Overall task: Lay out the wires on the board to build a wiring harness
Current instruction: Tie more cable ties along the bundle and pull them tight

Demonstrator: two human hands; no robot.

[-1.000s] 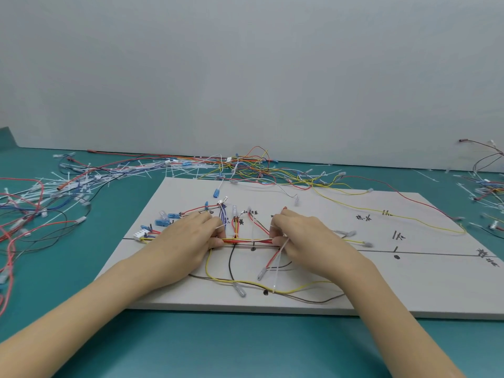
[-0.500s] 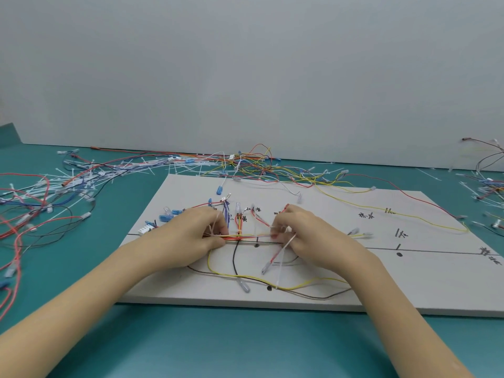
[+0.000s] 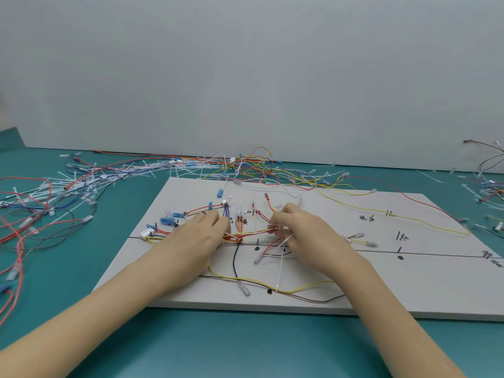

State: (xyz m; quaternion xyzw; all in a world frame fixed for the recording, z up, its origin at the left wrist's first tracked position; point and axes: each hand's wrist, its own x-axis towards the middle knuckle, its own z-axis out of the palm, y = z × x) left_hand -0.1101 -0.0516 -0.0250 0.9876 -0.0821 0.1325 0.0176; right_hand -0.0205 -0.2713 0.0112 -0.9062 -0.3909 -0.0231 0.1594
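We have both hands on the board (image 3: 409, 282). Our left hand (image 3: 199, 236) and right hand (image 3: 302, 230) each pinch an end of the wire bundle (image 3: 251, 233), fingers curled round it, stretched just above the board's black line (image 3: 436, 255). A white cable tie (image 3: 281, 264) hangs from the right hand.

Single head cam, wide-angle, looks fwd and down across the table (image 3: 245, 347) at the board (image 3: 409, 290). Close range: both forearms enter from the bottom edge, hands mid-frame. Wall (image 3: 245, 77) fills the top half. No 2nd view, so no overlap.
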